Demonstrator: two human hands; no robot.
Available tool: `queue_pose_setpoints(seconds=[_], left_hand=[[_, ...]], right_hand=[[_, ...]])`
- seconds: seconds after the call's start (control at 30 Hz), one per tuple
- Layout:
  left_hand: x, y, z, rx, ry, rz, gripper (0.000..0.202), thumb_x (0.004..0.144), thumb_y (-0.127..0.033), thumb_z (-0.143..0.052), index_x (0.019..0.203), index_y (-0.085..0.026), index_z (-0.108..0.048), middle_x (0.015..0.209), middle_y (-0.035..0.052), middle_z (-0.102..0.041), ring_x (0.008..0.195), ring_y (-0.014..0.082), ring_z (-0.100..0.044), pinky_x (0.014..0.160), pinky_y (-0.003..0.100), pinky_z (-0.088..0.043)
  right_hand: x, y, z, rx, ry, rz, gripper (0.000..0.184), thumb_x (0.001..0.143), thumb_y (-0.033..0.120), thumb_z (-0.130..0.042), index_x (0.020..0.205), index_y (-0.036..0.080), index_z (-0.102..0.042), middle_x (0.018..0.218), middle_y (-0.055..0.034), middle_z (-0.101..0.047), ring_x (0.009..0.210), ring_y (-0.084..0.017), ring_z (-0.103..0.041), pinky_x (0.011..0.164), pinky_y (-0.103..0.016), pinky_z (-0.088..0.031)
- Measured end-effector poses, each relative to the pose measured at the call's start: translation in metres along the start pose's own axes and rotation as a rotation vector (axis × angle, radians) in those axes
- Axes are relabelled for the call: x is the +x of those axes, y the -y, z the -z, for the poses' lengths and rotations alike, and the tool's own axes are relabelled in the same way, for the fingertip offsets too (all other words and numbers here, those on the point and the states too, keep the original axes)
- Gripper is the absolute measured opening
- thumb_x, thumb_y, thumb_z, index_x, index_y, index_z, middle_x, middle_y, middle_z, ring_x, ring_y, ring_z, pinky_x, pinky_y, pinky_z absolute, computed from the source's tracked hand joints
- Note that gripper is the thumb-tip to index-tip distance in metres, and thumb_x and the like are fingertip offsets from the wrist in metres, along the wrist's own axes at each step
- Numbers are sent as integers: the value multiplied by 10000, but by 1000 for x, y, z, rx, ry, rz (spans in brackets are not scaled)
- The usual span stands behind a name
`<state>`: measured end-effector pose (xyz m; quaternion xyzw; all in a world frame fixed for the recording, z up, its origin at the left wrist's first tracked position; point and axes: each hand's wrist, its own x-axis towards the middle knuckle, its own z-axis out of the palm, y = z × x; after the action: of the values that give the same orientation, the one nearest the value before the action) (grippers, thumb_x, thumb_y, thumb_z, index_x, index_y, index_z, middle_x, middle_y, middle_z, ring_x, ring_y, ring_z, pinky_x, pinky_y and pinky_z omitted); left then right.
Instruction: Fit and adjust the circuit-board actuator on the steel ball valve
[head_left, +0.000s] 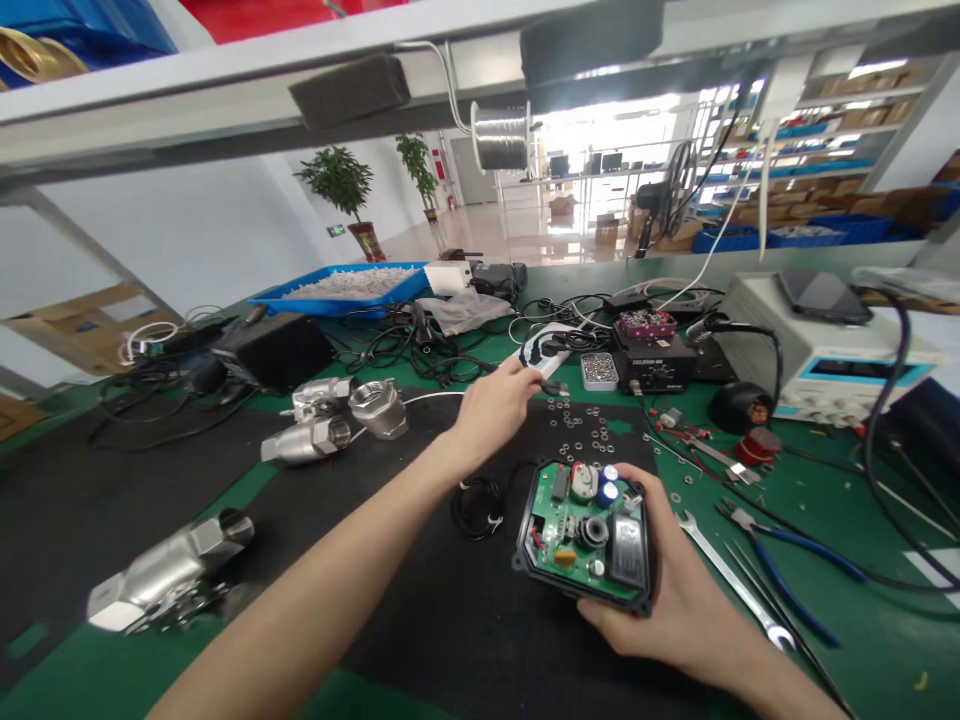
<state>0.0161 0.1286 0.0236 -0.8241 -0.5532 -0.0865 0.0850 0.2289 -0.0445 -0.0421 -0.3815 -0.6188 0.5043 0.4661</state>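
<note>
My right hand (667, 590) is wrapped round the side of a black housing, whose open face shows a green circuit board (559, 535) with capacitors and a black block. Farther out over the mat, my left hand (491, 410) is closed, palm down, at a thin dark tool (553, 386) with a greyish tip; the fingers partly cover it. Just beyond that hand lies a white strip with black marks (551, 345). Several small metal rings (577, 420) are scattered to its right. A coiled black cable (478, 508) rests left of the housing.
Metal valve bodies (172, 570) and a steel fitting (380, 408) lie at left. On the right are an open-end wrench (735, 580), blue-handled pliers (787, 560), a red spool (757, 446) and a bench power supply (825, 350). A solder spool (501, 137) hangs above.
</note>
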Motion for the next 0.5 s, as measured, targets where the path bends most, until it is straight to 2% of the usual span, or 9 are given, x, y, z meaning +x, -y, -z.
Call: queue_pose_setpoints(seconds=[0.1,0.2,0.33,0.5], left_hand=[[11,29,26,87,-45,116,510,1051,-449,-259,1313,-232,-639,1267,115,-592,1073,240,-662,894,337,-504],[27,49,44,153,17,123,452,1024,-404,-351,1193,-193,-714,1214,128,-626,1016,245,-667,875,338,-506],[48,50,51,212,133,75,354,970,-350,-486,1050,-144,-762,1155,161,-675,1009,242,-672,910,314,-507],[73,42,51,266,249,61,340,879,-372,-637,1031,-99,-770,1064,215,-723,1029,293,-691,947,346,-521]], right_hand=[[0,1,2,24,30,-16,1013,697,131,-836,1479,354,-232,1261,-74,-625,1006,-266,-704,889,-383,-602],[1,2,3,39,25,-17,1007,706,120,-827,1475,357,-221,1264,-68,-628,1032,-267,-702,917,-391,-590],[2,2,3,53,34,-4,998,715,123,-824,1470,362,-217,1288,-69,-625,1065,-278,-700,935,-408,-586],[0,1,4,26,36,2,997,721,133,-829,1472,351,-211,1283,-72,-622,1073,-277,-691,955,-412,-572]])
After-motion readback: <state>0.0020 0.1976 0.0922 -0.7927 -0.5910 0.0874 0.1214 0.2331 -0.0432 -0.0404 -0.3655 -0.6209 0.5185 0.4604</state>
